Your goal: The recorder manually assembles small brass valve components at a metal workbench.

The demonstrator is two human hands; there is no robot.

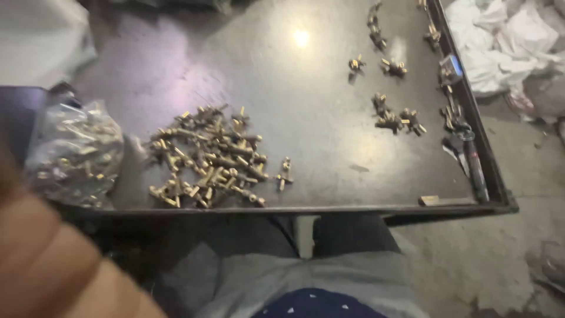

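A pile of small brass fittings (206, 156) lies on a dark metal table (329, 118), near its front edge. One loose fitting (284, 174) sits just right of the pile. A clear plastic bag (73, 156) filled with more brass parts rests at the table's left end. My left hand (53, 265) fills the bottom left corner, very close to the camera and blurred. It touches nothing that I can see, and its grip is unclear. My right hand is out of view.
Several brass fittings (394, 118) are scattered at the far right of the table. Dark hand tools (471, 159) lie along the raised right rim. Crumpled white sacks (500, 41) lie on the floor beyond. My grey-trousered lap (306, 282) is below the front edge.
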